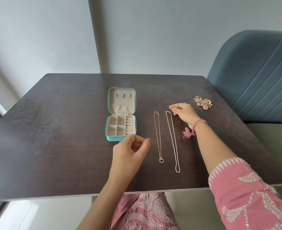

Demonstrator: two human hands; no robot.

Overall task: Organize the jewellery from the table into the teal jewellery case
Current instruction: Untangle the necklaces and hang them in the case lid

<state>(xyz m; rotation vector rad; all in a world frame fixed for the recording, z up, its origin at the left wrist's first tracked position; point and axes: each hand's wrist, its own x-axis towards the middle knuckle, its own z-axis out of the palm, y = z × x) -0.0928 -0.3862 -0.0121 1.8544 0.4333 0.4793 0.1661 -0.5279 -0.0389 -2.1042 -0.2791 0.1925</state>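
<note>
Worktop: dark wood-grain surface, seen from above and in front of the person.
Jewellery case: teal, lying open near the middle of the worktop, lid folded back away from the person. The lid has three small hooks and a gathered pocket; the base has beige lining, square compartments on the left and a column of ring rolls on the right. The compartments look bare.
Rose-gold necklace: laid out straight just right of the case, clasp at the far end, a small ring pendant at the near end.
Silver chain: laid out straight beside the rose-gold necklace, to its right, not touching it; it reaches a little closer to the person.
Small jewellery pile: a heap of gold, silver and orange pieces near the far right of the worktop, well apart from the case.
Right hand: fingers curled, fingertips beside the far end of the silver chain. Whether this grip has hold of the chain, I cannot tell. A ring is on one finger; a pink thread band with a tassel is on the wrist.
Left hand: loosely curled just in front of the case's near right corner, grip holding nothing, a gold ring on one finger.
Chair: blue-grey padded back at the right of the worktop.
</note>
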